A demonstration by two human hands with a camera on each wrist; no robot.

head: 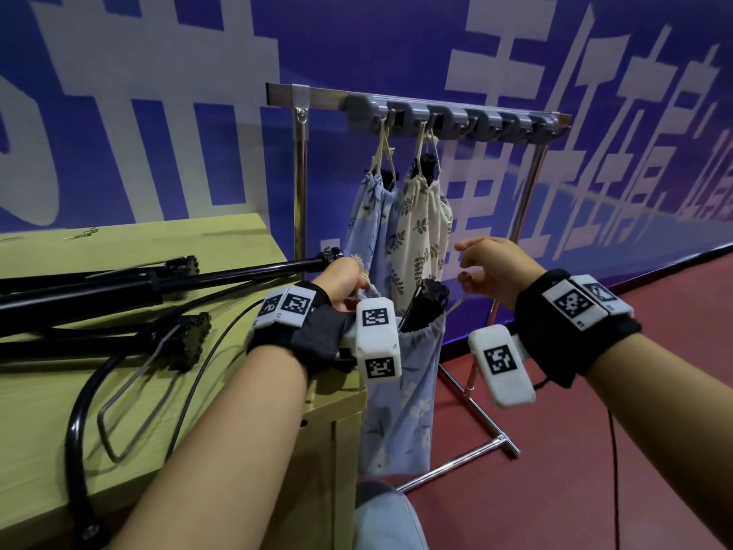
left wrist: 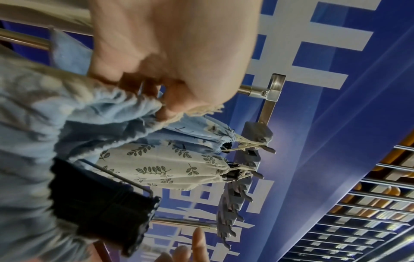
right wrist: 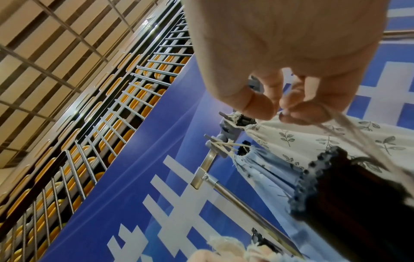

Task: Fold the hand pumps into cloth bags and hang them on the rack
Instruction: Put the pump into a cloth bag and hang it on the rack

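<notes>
A light blue cloth bag (head: 404, 394) hangs between my hands, beside the table's right edge. A black folded hand pump (head: 426, 307) sticks out of its gathered mouth. My left hand (head: 349, 277) pinches the bag's drawstring and rim on the left (left wrist: 165, 108). My right hand (head: 482, 267) pinches the drawstring (right wrist: 349, 127) on the right and holds it taut. Behind them stands the steel rack (head: 436, 111) with grey hooks. Two filled bags hang from it: a blue one (head: 369, 216) and a white leaf-print one (head: 422, 228).
Several black hand pumps (head: 119, 291) with hoses and wire foot loops lie on the light wooden table (head: 158, 240) at left. The rack's base bars (head: 476, 422) rest on the red floor. A blue banner wall stands behind the rack. Hooks to the right of the bags are bare.
</notes>
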